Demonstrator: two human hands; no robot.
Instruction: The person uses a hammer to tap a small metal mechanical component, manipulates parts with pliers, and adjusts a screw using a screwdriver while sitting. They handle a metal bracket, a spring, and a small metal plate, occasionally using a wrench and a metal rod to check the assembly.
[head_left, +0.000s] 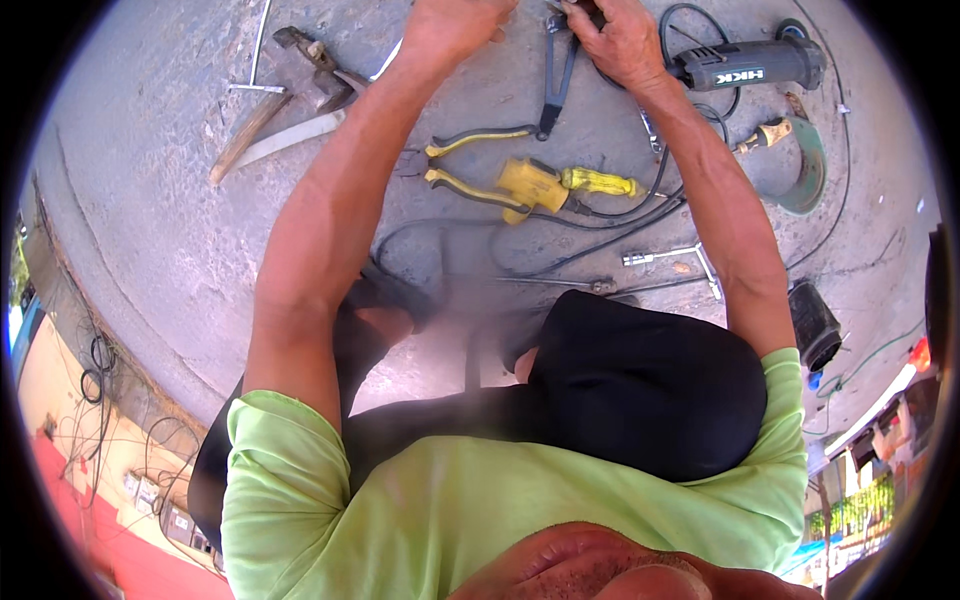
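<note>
- Reaching out beyond the yellow cord box (pixel 532 187), the right hand (pixel 622 45) has its fingers curled in on a small dark piece (pixel 590 14), which sits past the box at the view's upper edge.
- Left hand (pixel 458 25): also beyond the box, to its left, fingers bent and partly cut off; I cannot tell whether it grips anything.
- Black forked tool (pixel 557 85): beyond the box, running up toward the right hand.
- Pliers (pixel 478 138): just left of the box.
- Yellow screwdriver (pixel 602 181): just right of it.
- Angle grinder (pixel 750 65): beyond the box, well to its right.
</note>
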